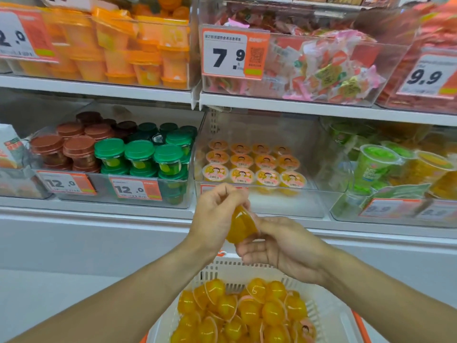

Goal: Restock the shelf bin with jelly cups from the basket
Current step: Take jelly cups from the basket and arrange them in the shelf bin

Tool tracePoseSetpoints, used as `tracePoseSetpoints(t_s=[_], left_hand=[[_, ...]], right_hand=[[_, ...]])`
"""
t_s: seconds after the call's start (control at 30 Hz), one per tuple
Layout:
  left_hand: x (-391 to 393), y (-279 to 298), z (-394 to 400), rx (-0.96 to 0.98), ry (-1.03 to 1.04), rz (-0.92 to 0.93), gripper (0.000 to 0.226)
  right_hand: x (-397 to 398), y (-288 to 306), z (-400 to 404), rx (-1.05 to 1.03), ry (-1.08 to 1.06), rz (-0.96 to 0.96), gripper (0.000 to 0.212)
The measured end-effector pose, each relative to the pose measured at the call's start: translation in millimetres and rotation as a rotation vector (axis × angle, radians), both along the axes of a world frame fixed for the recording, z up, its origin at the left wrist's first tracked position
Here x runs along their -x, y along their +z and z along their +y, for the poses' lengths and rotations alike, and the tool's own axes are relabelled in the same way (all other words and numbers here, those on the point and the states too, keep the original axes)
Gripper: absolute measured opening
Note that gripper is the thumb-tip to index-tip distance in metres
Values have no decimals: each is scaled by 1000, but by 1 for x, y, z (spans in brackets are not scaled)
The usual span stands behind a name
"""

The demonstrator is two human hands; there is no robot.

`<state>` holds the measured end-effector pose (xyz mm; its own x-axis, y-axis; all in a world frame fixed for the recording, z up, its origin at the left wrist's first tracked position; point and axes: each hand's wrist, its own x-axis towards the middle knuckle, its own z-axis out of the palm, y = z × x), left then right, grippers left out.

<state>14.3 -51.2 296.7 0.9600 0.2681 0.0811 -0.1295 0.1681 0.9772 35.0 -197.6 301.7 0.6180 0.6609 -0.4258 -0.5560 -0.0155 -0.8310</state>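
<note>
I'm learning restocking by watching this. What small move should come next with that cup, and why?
Probably lift the jelly cup, held between left hand and right hand, forward into the shelf bin: its front strip is bare, ahead of the lid-up rows.

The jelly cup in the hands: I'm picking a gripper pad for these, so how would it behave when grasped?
The jelly cup looks smooth and glossy, so probably slippery. Its rounded body tapers below a wider rim, so it would likely roll if laid sideways. Both the left hand and right hand hold it in fingertips, suggesting it's light.
</note>
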Motion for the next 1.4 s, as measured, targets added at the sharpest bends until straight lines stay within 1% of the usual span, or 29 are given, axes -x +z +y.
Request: tracePoseSetpoints(t_s=[0.07, 0.13, 0.2, 0.23, 0.27, 0.3, 0.33, 0.37, 0.5, 0.53, 0.57, 0.6, 0.63, 0.67, 0.73, 0.83, 0.9, 0.97, 1.03, 1.1, 1.23, 1.27, 1.37, 1.4], left_hand=[[-1, -2, -4, -72, 33, -14, 20], [0, -5, -5, -218, 11, -31, 23], [0, -10, -3, -458, 38, -29, 25], [-1, -11, -3, -549, 54, -23, 21], [-2, -12, -2, -599, 54, -4, 16], [-2, -12, -3, -599, 35, 25, 14], [-1, -12, -5, -561, 9, 60, 14], [0, -12, -6, -491, -16, 87, 15], [2, -15, -8, -145, -69, 98, 16], [0, -17, -7, -84, -66, 85, 15], [-2, -17, -7, -38, -58, 71, 16], [-4, -18, -7, -7, -48, 61, 16], [-6, -18, -7, 11, -37, 59, 17], [-8, -18, -8, 16, -26, 65, 16], [-11, -20, -9, -21, -6, 119, 12], [-11, -25, -9, -170, -34, 286, 3], [-8, -28, -7, -260, -114, 362, 5], [-3, -31, -7, -322, -188, 395, 6], [-1, -33, -5, -368, -232, 414, 7], [0, -36, -3, -394, -254, 429, 8], [-3, -40, -3, -419, -266, 453, 9], [-4, -41, -3, -424, -266, 457, 9], [-7, -43, -5, -432, -265, 461, 8], [-8, -44, -6, -434, -267, 461, 8]], right_hand=[[-3, 2, -7, -57, -15, -25, 32], [-10, 3, -15, -34, -52, -150, 26], [-21, 2, -21, 65, -156, -398, 22], [-27, 3, -25, 127, -211, -556, 17], [-33, 4, -28, 208, -254, -731, 16], [-39, 5, -31, 295, -272, -901, 19], [-43, 7, -33, 354, -275, -1026, 21], [-45, 8, -34, 367, -272, -1085, 23], [-49, 12, -32, 183, -293, -1005, 39], [-51, 14, -31, 189, -315, -991, 36], [-54, 15, -30, 216, -333, -973, 28], [-57, 17, -28, 245, -341, -951, 19], [-60, 18, -25, 265, -347, -937, 16], [-63, 20, -22, 279, -361, -956, 18], [-73, 22, -13, 323, -428, -1102, 22], [-89, 26, 0, 445, -506, -1360, 14], [-100, 24, 6, 546, -500, -1436, 11], [-109, 18, 9, 677, -399, -1439, 10], [-116, 11, 10, 822, -228, -1408, 9], [-121, 10, 12, 896, -108, -1352, 9], [-132, 10, 15, 912, 25, -1256, 6], [-135, 10, 16, 891, 55, -1196, 7], [-136, 7, 18, 804, 120, -936, 19], [-136, 7, 18, 812, 148, -910, 23]])
